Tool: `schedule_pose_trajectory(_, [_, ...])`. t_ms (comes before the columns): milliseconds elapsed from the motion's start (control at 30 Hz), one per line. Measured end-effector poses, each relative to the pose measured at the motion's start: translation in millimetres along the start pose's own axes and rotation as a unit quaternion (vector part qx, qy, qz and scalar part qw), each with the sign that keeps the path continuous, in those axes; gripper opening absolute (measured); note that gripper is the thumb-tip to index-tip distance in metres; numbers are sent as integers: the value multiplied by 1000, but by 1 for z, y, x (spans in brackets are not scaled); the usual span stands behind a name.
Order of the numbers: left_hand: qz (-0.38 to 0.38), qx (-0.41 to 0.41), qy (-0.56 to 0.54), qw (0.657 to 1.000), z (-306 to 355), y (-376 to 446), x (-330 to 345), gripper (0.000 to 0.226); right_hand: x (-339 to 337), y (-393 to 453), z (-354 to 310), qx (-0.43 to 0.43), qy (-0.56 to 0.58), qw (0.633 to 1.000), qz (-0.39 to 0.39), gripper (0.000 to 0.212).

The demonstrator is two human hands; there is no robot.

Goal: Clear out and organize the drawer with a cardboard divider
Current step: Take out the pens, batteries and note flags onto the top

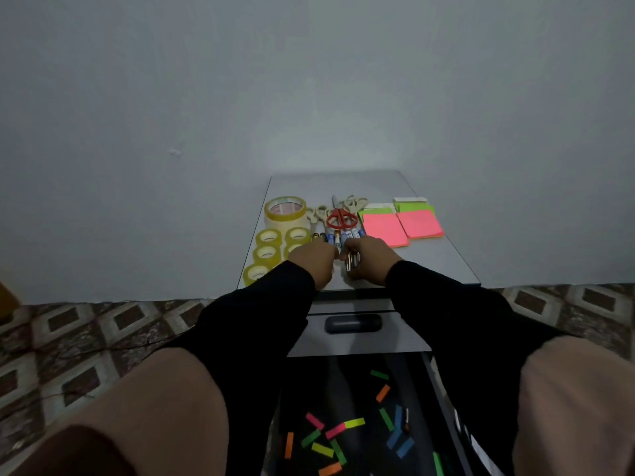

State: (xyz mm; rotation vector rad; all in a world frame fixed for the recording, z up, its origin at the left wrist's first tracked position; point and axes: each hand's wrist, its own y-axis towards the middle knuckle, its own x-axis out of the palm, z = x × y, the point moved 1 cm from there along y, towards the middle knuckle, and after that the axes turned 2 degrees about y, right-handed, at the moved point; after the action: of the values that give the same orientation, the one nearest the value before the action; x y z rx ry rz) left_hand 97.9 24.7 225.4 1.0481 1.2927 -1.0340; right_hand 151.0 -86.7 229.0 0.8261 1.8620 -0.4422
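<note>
The open drawer [443, 400] sits low in view, dark inside, with several coloured sticky flags [335, 431] scattered on its bottom. Above it, on the grey cabinet top [443, 266], lie tape rolls [268, 255], a big tape roll [285, 211], scissors [341, 216], a row of markers and batteries [340, 237] and sticky note pads [402, 226]. My left hand [314, 261] rests on the top near the batteries with fingers curled; whether it holds anything is hidden. My right hand [369, 259] grips several metal binder clips [352, 264]. No cardboard divider is in view.
The cabinet stands against a plain white wall [309, 97] on a patterned tile floor [86, 345]. A shut upper drawer with a dark handle [353, 323] lies between the top and the open drawer. My knees fill the lower corners.
</note>
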Motion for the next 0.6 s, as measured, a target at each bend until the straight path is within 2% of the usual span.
schedule_pose_trajectory(133, [-2, -22, 33, 999, 1, 10, 4, 36, 8, 15, 1, -1, 10, 1000, 3, 31])
schedule_pose_trajectory(267, [31, -36, 45, 998, -2, 16, 6, 34, 16, 22, 3, 20, 43, 998, 49, 38])
schedule_pose_trajectory(467, [63, -30, -12, 997, -6, 16, 9, 46, 23, 22, 3, 65, 140, 982, 105, 56])
schedule_pose_trajectory(600, [73, -21, -27, 997, -7, 10, 12, 53, 26, 24, 4, 86, 192, 968, 139, 58])
